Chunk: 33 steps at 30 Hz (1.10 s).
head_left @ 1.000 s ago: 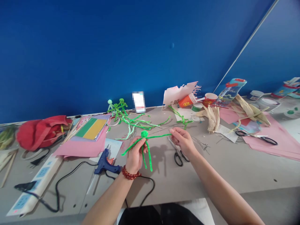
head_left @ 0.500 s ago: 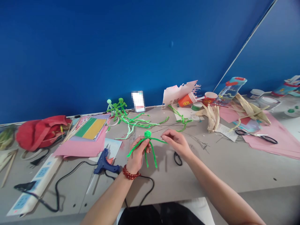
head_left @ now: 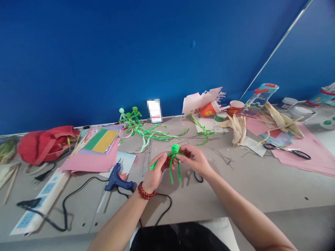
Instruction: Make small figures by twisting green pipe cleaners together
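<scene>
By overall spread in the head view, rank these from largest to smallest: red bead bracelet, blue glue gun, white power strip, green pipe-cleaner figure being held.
1. White power strip
2. Blue glue gun and green pipe-cleaner figure: too alike to rank
3. Red bead bracelet

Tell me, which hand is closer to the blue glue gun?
Left. The left hand is to the right of the blue glue gun, holding the green figure. The right hand is farther away, on the figure's other side.
</scene>
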### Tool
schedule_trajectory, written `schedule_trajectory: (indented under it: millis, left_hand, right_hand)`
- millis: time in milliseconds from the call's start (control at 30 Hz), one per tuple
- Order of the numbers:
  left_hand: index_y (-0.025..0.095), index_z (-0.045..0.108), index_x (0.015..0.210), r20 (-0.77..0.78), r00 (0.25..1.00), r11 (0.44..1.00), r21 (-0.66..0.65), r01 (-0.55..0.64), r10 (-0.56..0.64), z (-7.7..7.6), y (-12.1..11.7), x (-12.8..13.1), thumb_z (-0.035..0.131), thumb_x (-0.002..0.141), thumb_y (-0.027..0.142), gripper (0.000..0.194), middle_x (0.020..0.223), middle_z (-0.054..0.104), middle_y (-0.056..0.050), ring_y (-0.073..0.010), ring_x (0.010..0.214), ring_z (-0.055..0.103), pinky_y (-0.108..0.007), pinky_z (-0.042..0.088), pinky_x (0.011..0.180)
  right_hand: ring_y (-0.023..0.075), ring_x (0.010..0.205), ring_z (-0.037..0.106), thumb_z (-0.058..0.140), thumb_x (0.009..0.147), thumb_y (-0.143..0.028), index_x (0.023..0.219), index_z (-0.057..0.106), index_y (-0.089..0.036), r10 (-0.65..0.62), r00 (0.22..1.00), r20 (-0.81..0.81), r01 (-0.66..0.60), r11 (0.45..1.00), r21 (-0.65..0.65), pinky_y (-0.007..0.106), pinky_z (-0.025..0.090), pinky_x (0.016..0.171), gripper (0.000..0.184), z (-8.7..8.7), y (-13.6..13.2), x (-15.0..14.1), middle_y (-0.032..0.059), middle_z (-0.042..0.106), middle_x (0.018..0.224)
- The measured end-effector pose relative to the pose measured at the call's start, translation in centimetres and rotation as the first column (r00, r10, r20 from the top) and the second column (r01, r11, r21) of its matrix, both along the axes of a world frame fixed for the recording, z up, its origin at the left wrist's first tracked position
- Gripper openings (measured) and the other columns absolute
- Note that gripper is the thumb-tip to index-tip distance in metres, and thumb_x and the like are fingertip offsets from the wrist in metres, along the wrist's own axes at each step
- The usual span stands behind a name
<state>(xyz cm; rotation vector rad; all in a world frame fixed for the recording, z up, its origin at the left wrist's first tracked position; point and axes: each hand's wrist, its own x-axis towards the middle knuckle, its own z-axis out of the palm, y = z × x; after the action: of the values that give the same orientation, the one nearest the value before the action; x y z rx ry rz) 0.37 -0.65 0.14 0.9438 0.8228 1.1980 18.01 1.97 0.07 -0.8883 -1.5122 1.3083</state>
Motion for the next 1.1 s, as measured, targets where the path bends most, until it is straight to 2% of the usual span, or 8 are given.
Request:
schedule_trajectory:
  millis: [133,200,267,367,433,667,900,1100]
  left_hand:
    - [0.016,0.074,0.096,-0.017,0.998,0.998,0.000,0.067,-0.067,-0.3,-0.2,0.1,0.063,0.086,0.051,0.038,0.083,0.072,-0.009,-0.0228,0.078,0.066,-0.033,0.049,0.067]
    - [0.016,0.075,0.093,-0.024,0.995,0.995,-0.010,0.096,-0.096,-0.4,-0.3,0.1,0.061,0.087,0.054,0.041,0.084,0.072,-0.010,-0.0236,0.080,0.066,-0.033,0.050,0.067]
    - [0.016,0.075,0.091,-0.043,0.997,0.998,0.002,0.065,-0.065,-0.5,-0.2,0.0,0.060,0.087,0.053,0.040,0.085,0.072,-0.010,-0.0232,0.080,0.066,-0.032,0.050,0.068]
    - [0.017,0.074,0.091,-0.085,0.994,0.997,0.033,-0.063,0.066,-0.7,0.0,-0.2,0.064,0.086,0.048,0.033,0.083,0.073,-0.007,-0.0209,0.077,0.066,-0.031,0.050,0.069]
    - [0.018,0.073,0.089,-0.108,0.985,0.991,0.046,-0.128,0.133,-0.8,0.1,-0.2,0.066,0.085,0.045,0.029,0.081,0.072,-0.006,-0.0196,0.074,0.066,-0.030,0.051,0.069]
    - [0.017,0.071,0.078,-0.255,0.959,0.988,0.116,-0.099,0.126,-0.9,-0.4,-0.1,0.063,0.087,0.045,0.030,0.079,0.069,-0.007,-0.0199,0.076,0.063,-0.030,0.049,0.073]
    - [0.020,0.052,0.057,-0.090,0.963,0.958,0.160,-0.238,0.255,-0.9,0.2,-0.3,0.062,0.088,0.046,0.042,0.055,0.042,0.003,-0.0134,0.055,0.046,-0.028,0.042,0.059]
    - [0.019,0.051,0.052,-0.018,0.965,0.954,0.155,-0.256,0.262,-0.4,0.1,-0.1,0.067,0.084,0.046,0.044,0.052,0.041,0.003,-0.0121,0.052,0.042,-0.028,0.041,0.055]
  right_hand:
    - [0.0154,0.060,0.062,0.074,0.080,-0.040,0.088,0.060,-0.022,0.081,0.969,-0.234,-0.127,0.973,-0.190,0.030,0.047,0.064,0.025,0.0,-0.4,-0.6,-0.0041,0.060,0.065]
    - [0.0148,0.055,0.061,0.076,0.078,-0.040,0.087,0.061,-0.022,0.087,0.957,-0.278,-0.160,0.955,-0.250,0.030,0.047,0.064,0.026,-0.2,-0.5,-0.8,-0.0053,0.059,0.061]
    - [0.0142,0.059,0.060,0.079,0.074,-0.039,0.085,0.064,-0.021,0.037,0.958,-0.284,-0.120,0.952,-0.282,0.029,0.046,0.064,0.026,-0.4,-0.4,-0.9,-0.0035,0.062,0.065]
    - [0.0121,0.064,0.056,0.083,0.068,-0.037,0.080,0.067,-0.019,-0.096,0.952,-0.291,-0.006,0.944,-0.331,0.026,0.044,0.063,0.027,-0.7,-0.2,-0.9,-0.0016,0.063,0.073]
    - [0.0107,0.062,0.052,0.084,0.066,-0.037,0.078,0.068,-0.019,-0.146,0.936,-0.320,0.014,0.925,-0.381,0.024,0.043,0.061,0.027,-0.7,-0.2,-0.9,-0.0024,0.060,0.071]
    - [0.0123,0.065,0.054,0.086,0.062,-0.038,0.079,0.070,-0.019,-0.153,0.922,-0.355,-0.022,0.896,-0.443,0.025,0.045,0.063,0.030,-0.5,-0.4,-1.1,0.0002,0.064,0.074]
    - [0.0099,0.057,0.049,0.089,0.058,-0.039,0.075,0.068,-0.019,-0.286,0.895,-0.341,0.101,0.877,-0.470,0.023,0.037,0.053,0.033,-1.0,0.3,-0.5,-0.0026,0.059,0.066]
    - [0.0080,0.051,0.045,0.089,0.059,-0.039,0.073,0.067,-0.018,-0.272,0.894,-0.356,0.076,0.876,-0.477,0.022,0.033,0.049,0.033,-0.9,0.3,-0.5,-0.0035,0.057,0.062]
